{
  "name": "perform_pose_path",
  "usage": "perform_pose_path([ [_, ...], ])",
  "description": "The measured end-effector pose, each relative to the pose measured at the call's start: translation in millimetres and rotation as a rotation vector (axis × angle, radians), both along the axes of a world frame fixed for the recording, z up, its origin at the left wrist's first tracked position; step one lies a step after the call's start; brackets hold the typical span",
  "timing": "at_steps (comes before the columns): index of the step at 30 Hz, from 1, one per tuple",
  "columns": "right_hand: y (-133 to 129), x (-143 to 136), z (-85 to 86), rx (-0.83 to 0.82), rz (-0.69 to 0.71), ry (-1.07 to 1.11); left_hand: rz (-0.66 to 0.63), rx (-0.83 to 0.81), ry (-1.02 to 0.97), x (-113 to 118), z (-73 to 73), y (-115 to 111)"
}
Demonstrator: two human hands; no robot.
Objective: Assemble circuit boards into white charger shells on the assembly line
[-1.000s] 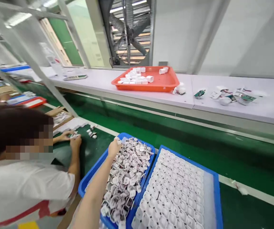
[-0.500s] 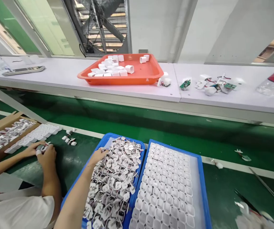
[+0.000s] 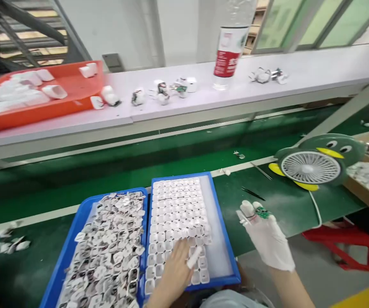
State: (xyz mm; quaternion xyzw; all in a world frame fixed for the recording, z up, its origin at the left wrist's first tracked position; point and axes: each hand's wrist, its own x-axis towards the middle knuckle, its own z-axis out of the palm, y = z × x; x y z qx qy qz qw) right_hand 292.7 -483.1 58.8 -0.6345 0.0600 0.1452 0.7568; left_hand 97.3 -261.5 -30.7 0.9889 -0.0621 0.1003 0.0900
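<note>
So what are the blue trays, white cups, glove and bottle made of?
Blue trays: probably hard plastic; the rims look smooth and evenly coloured.
White cups: likely plastic too, smooth with thin walls.
Glove: perhaps thin cloth; it looks matte and close-fitting, but no weave shows.
Bottle: seems clear, glossy plastic; it's see-through around its red-and-white label.

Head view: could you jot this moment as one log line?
left hand: over white cups | right hand: gloved, holding green circuit board | left blue tray: heaped with small parts
</note>
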Motion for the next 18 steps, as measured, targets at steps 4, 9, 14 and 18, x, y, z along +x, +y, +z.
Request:
perform_pose_path([
  [4, -14, 17, -2.4, 0.189, 0.031, 0.136, 0.008, 0.133, 0.068, 33, -29.0, -67],
  [9, -52, 55, -10.3, 0.484, 0.193, 0.396, 0.229, 0.082, 0.069, 67, -50.6, -87],
  [14, -109, 113, -9.5, 0.427, 0.447, 0.425, 0.413, -0.044, 0.087, 81, -22.5, -114],
  [18, -141, 144, 6.1, 0.376, 0.613, 0.338, 0.516, -0.240, 0.103, 96, 14.2, -157],
])
